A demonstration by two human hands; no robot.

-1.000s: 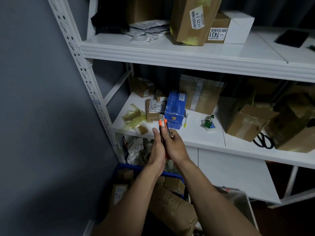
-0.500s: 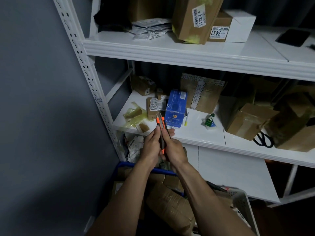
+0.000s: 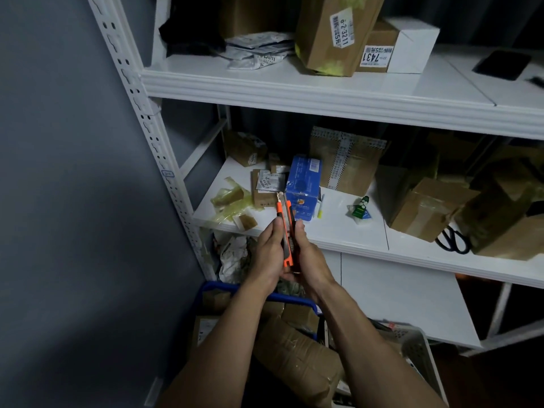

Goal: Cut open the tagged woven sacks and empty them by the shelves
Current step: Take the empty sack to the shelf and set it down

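Observation:
An orange and black utility knife (image 3: 286, 228) stands upright between my two hands, in front of the middle shelf (image 3: 338, 237). A short length of blade shows at its top. My left hand (image 3: 266, 254) grips the knife's left side, with the thumb on the orange body. From the right, my right hand (image 3: 309, 257) grips the handle, its thumb lying along the black edge. No woven sack is in view.
White metal shelves hold taped cardboard boxes (image 3: 426, 207), a blue box (image 3: 303, 187), black scissors (image 3: 453, 240) and loose tape scraps (image 3: 229, 198). Below my arms sit a blue crate (image 3: 217, 287) with brown parcels (image 3: 294, 354) and a white basket (image 3: 418, 346). A grey wall lies left.
Both hands stay on the knife and have shifted slightly along the handle. A short piece of blade now sticks out at the top.

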